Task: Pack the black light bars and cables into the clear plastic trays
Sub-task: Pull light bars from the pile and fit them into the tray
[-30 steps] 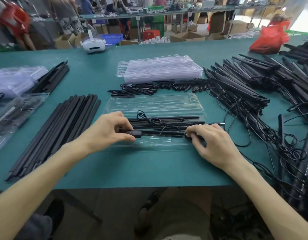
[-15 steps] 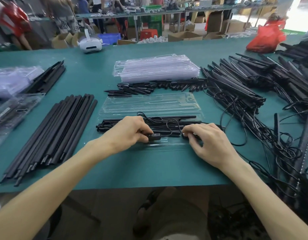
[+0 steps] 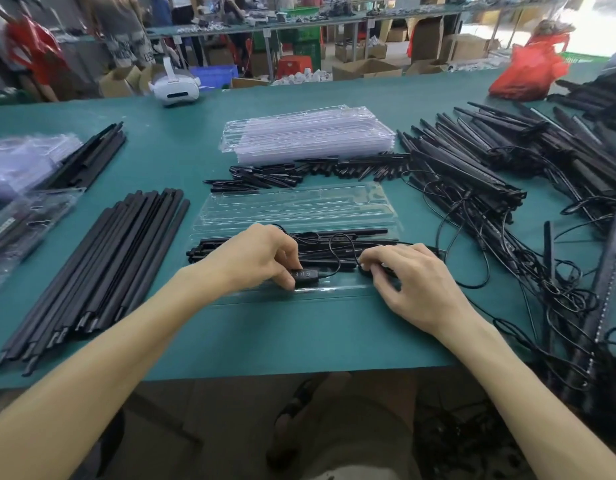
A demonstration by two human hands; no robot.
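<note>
Teal worktable [image 3: 299, 337], busy workshop beyond

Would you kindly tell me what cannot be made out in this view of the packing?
Head view:
- Whether the right hand grips the cable: its own fingers hide the contact.
- Markings on the inline controller: too small.
- The light bars in the clear tray: partly covered by the left hand.
- The tangled pile of light bars: cut off by the right edge.

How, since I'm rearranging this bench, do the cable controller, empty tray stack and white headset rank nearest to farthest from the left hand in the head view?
1. cable controller, pinched by the left hand itself.
2. empty tray stack, mid-table beyond.
3. white headset, far edge, leftward.
</note>
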